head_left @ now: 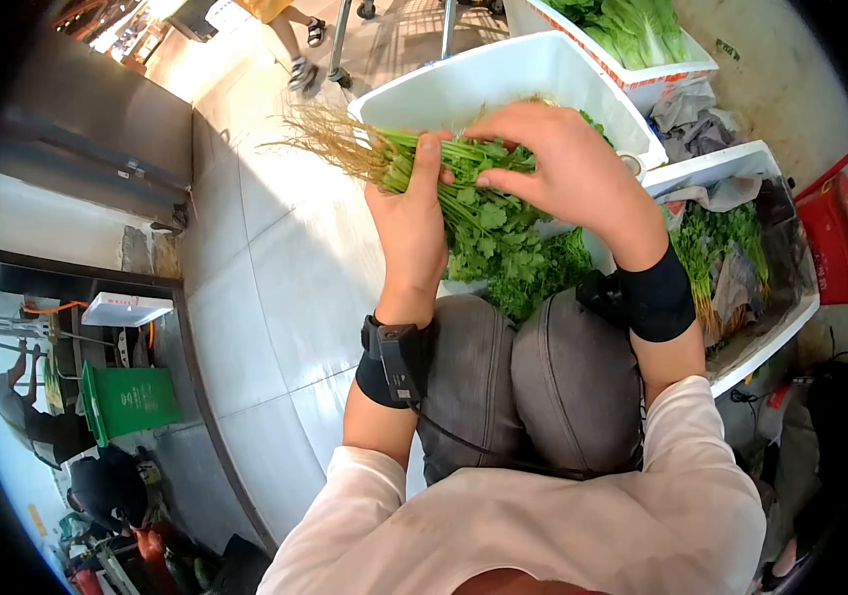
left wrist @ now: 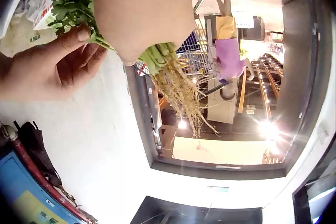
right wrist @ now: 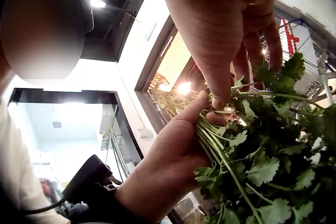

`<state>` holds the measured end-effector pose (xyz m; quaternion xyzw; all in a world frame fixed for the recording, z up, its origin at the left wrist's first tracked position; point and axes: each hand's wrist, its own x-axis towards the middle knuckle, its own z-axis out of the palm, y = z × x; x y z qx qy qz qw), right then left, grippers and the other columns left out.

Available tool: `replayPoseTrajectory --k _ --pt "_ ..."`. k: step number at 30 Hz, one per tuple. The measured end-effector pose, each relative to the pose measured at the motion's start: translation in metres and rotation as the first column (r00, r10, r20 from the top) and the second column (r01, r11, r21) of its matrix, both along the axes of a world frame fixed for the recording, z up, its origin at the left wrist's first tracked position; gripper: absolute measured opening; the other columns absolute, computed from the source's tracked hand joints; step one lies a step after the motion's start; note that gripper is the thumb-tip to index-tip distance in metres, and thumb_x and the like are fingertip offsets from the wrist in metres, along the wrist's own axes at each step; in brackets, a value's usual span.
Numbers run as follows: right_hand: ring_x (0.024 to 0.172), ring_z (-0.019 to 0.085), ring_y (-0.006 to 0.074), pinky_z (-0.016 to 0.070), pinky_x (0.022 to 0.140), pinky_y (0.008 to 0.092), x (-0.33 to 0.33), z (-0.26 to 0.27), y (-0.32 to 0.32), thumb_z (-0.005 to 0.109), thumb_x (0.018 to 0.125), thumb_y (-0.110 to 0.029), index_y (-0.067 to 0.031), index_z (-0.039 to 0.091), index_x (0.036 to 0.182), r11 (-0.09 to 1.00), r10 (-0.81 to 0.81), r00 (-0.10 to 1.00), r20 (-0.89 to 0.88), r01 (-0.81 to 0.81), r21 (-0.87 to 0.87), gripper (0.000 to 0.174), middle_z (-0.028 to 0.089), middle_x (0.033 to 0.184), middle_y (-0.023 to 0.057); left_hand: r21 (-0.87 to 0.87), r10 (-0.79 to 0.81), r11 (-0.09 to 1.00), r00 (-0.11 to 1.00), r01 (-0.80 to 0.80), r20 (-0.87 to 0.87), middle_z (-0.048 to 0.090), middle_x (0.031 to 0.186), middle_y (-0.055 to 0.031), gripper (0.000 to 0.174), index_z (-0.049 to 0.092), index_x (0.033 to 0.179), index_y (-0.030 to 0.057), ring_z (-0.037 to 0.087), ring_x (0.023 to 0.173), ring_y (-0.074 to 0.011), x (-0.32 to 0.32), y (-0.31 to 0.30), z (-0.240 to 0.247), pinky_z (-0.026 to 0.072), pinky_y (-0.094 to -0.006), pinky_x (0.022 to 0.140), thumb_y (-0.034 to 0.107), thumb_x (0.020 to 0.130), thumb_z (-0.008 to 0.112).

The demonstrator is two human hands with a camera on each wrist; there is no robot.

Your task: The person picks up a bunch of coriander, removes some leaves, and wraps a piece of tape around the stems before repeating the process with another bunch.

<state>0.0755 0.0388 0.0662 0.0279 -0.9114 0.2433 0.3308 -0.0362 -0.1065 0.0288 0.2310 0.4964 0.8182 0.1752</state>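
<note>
A bunch of coriander (head_left: pixel 488 223) with green leaves and pale stringy roots (head_left: pixel 330 144) is held above the person's knees. Its stems lie in the grip of my left hand (head_left: pixel 412 223), thumb across the top, with the roots sticking out to the left. My right hand (head_left: pixel 568 164) reaches over the leafy side, thumb and bent fingers pinching at thin stems near the left thumb. In the right wrist view, leaves (right wrist: pixel 262 169) hang below the right hand (right wrist: pixel 220 29). The left wrist view shows roots (left wrist: pixel 181 90) dangling beyond the left hand (left wrist: pixel 144 11).
Right behind the bunch stands a white foam box (head_left: pixel 384 99). Another box (head_left: pixel 806 268) at right holds more rooted greens (head_left: pixel 707 268), and a third (head_left: pixel 657 84) holds leafy lettuce (head_left: pixel 637 35). A trolley wheel (head_left: pixel 340 76) and a passer-by's foot (head_left: pixel 302 74) show at the top.
</note>
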Motion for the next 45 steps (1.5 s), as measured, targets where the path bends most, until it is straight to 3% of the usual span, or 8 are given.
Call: replayPoseTrajectory --k 9,18,24,30,36,42,44,45 --pt "0.092 0.066 0.0379 0.0531 0.083 0.0463 0.008 0.014 -0.006 0.073 0.086 -0.013 -0.0051 0.073 0.104 0.997 -0.074 0.989 0.131 0.076 -0.009 0.019 0.068 0.097 0.0152 -0.020 0.028 0.999 0.999 -0.029 -0.043 0.066 0.106 -0.0076 0.021 0.059 0.111 0.0024 0.054 0.079 -0.0092 -0.002 -0.001 0.000 0.0476 -0.0262 0.074 0.018 0.101 0.068" --pt "0.088 0.066 0.0379 0.0521 0.077 0.0456 0.006 0.012 -0.004 0.070 0.088 -0.014 -0.0043 0.075 0.101 0.996 -0.050 0.998 0.032 0.053 -0.077 0.017 0.069 0.092 0.0160 0.063 0.025 0.998 0.999 -0.024 -0.026 0.069 0.103 -0.0072 0.023 0.061 0.113 0.0019 0.056 0.080 -0.0089 -0.004 0.002 -0.006 0.0462 -0.0239 0.070 0.018 0.100 0.070" --pt "0.085 0.065 0.0383 0.0509 0.074 0.0443 0.008 0.015 -0.004 0.069 0.089 -0.014 -0.0041 0.073 0.099 0.968 -0.189 0.981 0.045 0.193 -0.159 0.014 0.065 0.088 0.0166 -0.098 -0.038 0.995 0.994 0.027 -0.104 0.065 0.101 -0.0039 0.016 0.060 0.113 0.0025 0.052 0.078 -0.0099 0.005 0.003 0.004 0.0443 -0.0253 0.072 0.014 0.102 0.065" --pt "0.081 0.064 0.0365 0.0513 0.073 0.0431 0.007 0.009 -0.005 0.068 0.091 -0.014 -0.0029 0.072 0.100 0.988 -0.110 0.993 -0.052 0.103 -0.118 0.015 0.064 0.090 0.0158 0.033 0.010 0.999 0.999 -0.011 0.034 0.068 0.102 -0.0060 0.018 0.061 0.111 0.0013 0.053 0.077 -0.0090 -0.003 0.005 -0.005 0.0457 -0.0253 0.070 0.016 0.102 0.067" --pt "0.080 0.064 0.0325 0.0512 0.071 0.0397 0.006 0.008 0.007 0.064 0.096 -0.015 -0.0019 0.070 0.103 0.889 -0.413 0.900 -0.142 0.365 -0.275 0.016 0.064 0.091 0.0144 0.136 0.126 0.982 0.992 -0.128 0.022 0.067 0.105 -0.0063 0.019 0.060 0.115 0.0007 0.053 0.078 -0.0099 -0.007 0.001 -0.006 0.0452 -0.0258 0.070 0.015 0.104 0.064" --pt "0.080 0.064 0.0321 0.0519 0.071 0.0401 0.007 0.013 0.001 0.066 0.094 -0.017 -0.0014 0.069 0.104 0.939 -0.247 0.957 -0.155 0.196 -0.284 0.018 0.065 0.091 0.0151 0.103 0.143 0.984 0.989 -0.147 0.046 0.068 0.105 -0.0075 0.020 0.061 0.114 0.0002 0.053 0.079 -0.0102 -0.007 0.003 -0.009 0.0458 -0.0260 0.072 0.017 0.103 0.065" --pt "0.081 0.065 0.0328 0.0520 0.071 0.0417 0.007 0.012 0.003 0.068 0.092 -0.016 -0.0013 0.071 0.102 0.998 -0.067 0.985 -0.160 0.063 -0.030 0.018 0.066 0.090 0.0156 0.078 0.212 0.974 0.977 -0.211 -0.005 0.061 0.089 -0.0014 0.018 0.062 0.104 0.0009 0.051 0.074 -0.0096 -0.002 0.006 -0.002 0.0455 -0.0269 0.069 0.019 0.103 0.066" --pt "0.081 0.065 0.0328 0.0520 0.071 0.0417 0.007 0.011 0.001 0.068 0.092 -0.016 -0.0013 0.071 0.102 0.998 -0.066 0.985 -0.160 0.062 -0.030 0.018 0.066 0.090 0.0156 0.077 0.214 0.974 0.977 -0.213 -0.006 0.061 0.089 -0.0014 0.018 0.062 0.104 0.0009 0.051 0.074 -0.0096 0.000 0.005 -0.002 0.0455 -0.0269 0.069 0.019 0.103 0.066"
